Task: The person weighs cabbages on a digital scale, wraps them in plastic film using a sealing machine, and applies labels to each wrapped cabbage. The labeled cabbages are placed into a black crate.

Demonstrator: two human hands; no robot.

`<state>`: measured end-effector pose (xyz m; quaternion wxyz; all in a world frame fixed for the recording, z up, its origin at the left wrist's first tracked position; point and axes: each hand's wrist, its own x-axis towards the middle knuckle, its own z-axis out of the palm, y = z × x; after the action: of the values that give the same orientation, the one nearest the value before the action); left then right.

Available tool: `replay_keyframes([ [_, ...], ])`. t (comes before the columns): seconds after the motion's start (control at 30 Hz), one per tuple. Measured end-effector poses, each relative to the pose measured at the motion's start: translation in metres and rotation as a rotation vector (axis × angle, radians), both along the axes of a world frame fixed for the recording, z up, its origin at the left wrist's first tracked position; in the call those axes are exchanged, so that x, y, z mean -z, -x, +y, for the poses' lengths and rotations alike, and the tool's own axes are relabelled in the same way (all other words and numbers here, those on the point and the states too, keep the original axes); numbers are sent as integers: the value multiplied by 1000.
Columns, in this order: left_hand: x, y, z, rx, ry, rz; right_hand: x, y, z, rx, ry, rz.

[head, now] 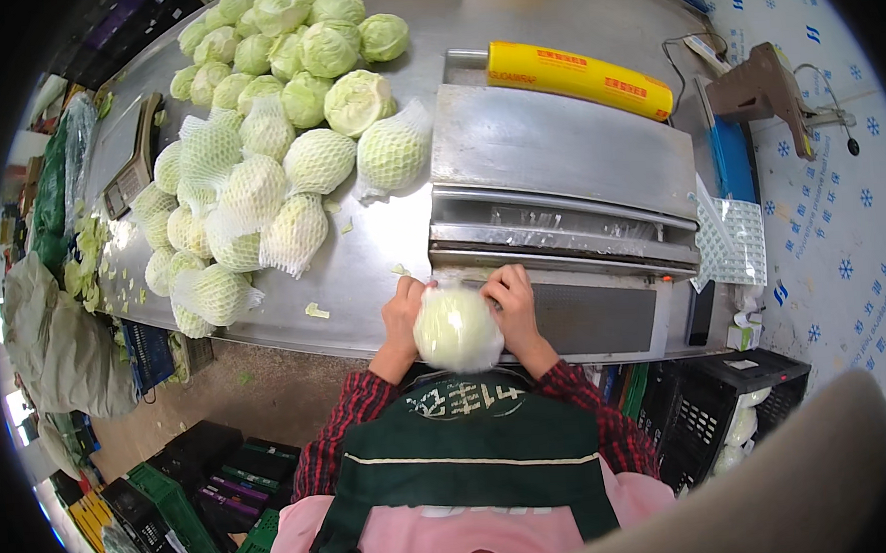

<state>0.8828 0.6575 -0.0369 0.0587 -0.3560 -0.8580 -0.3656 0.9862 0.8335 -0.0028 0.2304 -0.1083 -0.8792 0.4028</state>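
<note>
A pale green cabbage wrapped in clear plastic film (457, 330) is held between my two hands near the front edge of the steel table. My left hand (401, 316) grips its left side, and my right hand (514, 306) holds the right side with bent fingers. Just beyond them stands a metal film-wrapping machine (560, 150), with a grey plate (595, 317) at its front. A yellow roll of cling film (579, 79) lies across the machine's back. Left of the machine are several cabbages in white foam nets (251, 193), with bare cabbages (303, 51) heaped behind them.
A scale (125, 162) stands at the table's left, near leaf scraps (89, 257). A dark phone-like object (701, 314) and a small box (744, 330) lie at the right. A black crate (719, 382) with wrapped produce stands below right; more crates (170, 508) are below left.
</note>
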Motion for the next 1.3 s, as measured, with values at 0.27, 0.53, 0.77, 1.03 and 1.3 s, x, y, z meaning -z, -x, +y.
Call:
replay_keyframes([
  [0.27, -185, 38, -21, 308, -360, 202, -68, -3, -28, -907, 1689, -443],
  [0.53, -228, 49, 47, 1062, -255, -371, -111, 22, -43, -981, 1172, -340],
  [0.77, -153, -2, 48, 952, 339, -2128, -153, -87, -30, 28, 131, -43],
  [1.03, -91, -99, 92, 385, -27, -2108, -133, -187, -16, 159, 912, 10],
  [1.3, -164, -159, 215, 1002, 77, -1547, -220, -457, 98, 744, 980, 471],
])
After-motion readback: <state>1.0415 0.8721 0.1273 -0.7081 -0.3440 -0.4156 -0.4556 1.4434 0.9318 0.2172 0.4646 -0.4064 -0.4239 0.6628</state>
